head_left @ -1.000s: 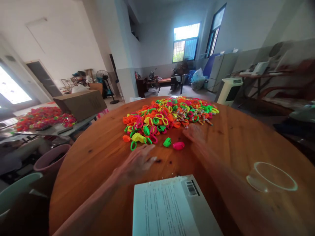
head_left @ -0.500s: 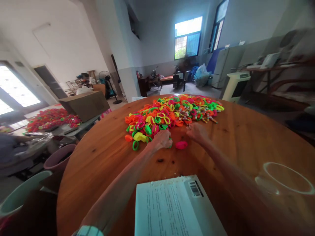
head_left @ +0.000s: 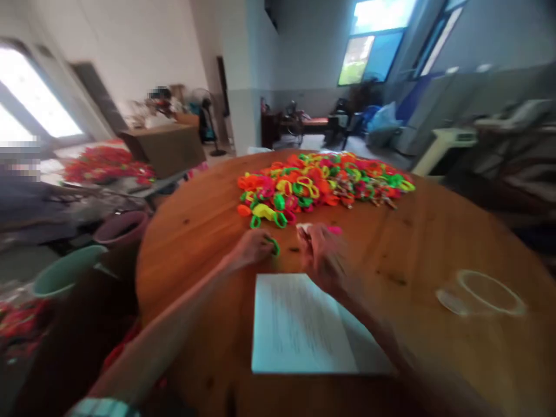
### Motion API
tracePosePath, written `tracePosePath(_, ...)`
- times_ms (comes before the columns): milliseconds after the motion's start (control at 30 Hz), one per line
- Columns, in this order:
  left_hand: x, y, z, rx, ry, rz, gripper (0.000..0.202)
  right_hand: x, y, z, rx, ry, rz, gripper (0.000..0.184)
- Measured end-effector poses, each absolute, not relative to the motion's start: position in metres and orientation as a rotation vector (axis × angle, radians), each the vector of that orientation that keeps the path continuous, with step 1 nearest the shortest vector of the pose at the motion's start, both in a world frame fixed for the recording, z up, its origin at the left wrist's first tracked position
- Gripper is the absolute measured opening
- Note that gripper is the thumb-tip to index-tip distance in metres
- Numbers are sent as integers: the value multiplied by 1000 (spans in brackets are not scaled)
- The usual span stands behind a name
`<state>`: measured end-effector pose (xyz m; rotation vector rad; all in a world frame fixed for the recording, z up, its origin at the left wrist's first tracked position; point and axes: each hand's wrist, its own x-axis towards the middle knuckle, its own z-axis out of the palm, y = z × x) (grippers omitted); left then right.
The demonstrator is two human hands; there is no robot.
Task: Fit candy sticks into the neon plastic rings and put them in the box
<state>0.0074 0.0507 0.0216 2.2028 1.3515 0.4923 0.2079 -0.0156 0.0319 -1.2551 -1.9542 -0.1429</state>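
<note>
Head view lets us look down at a round wooden table. Our left hand is near the middle of the table. Its fingers are close together and hold a green band, which sticks out on the right. Our right hand is just beside it, a bit blurry. Its fingers are bent in and pinch a small pale thing; it is too blurry for us to tell what it is. A pink band peeks out just behind this hand.

A big pile of bright bands sits by the far edge of the table, in orange, yellow, green and pink. A few loose ones lie at the pile's near side.

Between our arms, toward the near edge, we see a white flat thing with print. Our right arm crosses over part of it. A clear tub is near the right edge.
</note>
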Motion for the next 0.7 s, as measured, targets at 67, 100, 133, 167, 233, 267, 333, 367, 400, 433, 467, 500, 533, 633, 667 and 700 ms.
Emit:
tracePosePath(67,-6,55,18,2197,1350,477,22,204,-21,37,-1261,-1930,-75,19)
tracePosePath(100,-12,55,17,2230,1348,468,22,205,-27,36,-1254,-1965,-59,18)
tracePosePath(133,-18,54,17,2282,1338,465,24,206,-35,33,-1246,-2009,-54,17)
tracePosePath(167,-23,51,18,2348,1312,468,28,207,-45,27,-1246,-2055,-57,18)
tracePosePath(233,-30,45,18,2484,1205,467,43,211,-62,11,-1278,-2112,-38,18)
tracePosePath(267,-32,43,17,2535,1137,462,51,213,-70,2,-1301,-2139,-28,19)
tracePosePath(333,-30,42,16,2610,1022,423,57,215,-80,-10,-1345,-2212,-23,21)
tracePosePath(367,-28,43,15,2633,998,403,56,215,-83,-13,-1361,-2248,-25,22)
tracePosePath(400,-26,46,13,2645,996,390,51,216,-85,-14,-1378,-2274,-28,23)
tracePosePath(433,-23,48,13,2649,1008,378,46,216,-85,-15,-1399,-2292,-29,23)
tracePosePath(467,-21,51,12,2647,1023,365,40,216,-85,-15,-1425,-2302,-26,23)
tracePosePath(500,-19,53,13,2642,1034,350,34,216,-85,-14,-1449,-2305,-19,23)
tracePosePath(533,-18,53,14,2635,1034,337,29,216,-84,-14,-1462,-2300,-7,23)
tracePosePath(633,-17,43,25,2605,958,307,22,215,-84,-14,-1440,-2217,73,23)
tracePosePath(667,-17,37,29,2593,934,300,22,215,-84,-14,-1418,-2173,113,23)
tracePosePath(700,-15,32,32,2583,919,291,23,214,-84,-14,-1396,-2132,158,24)
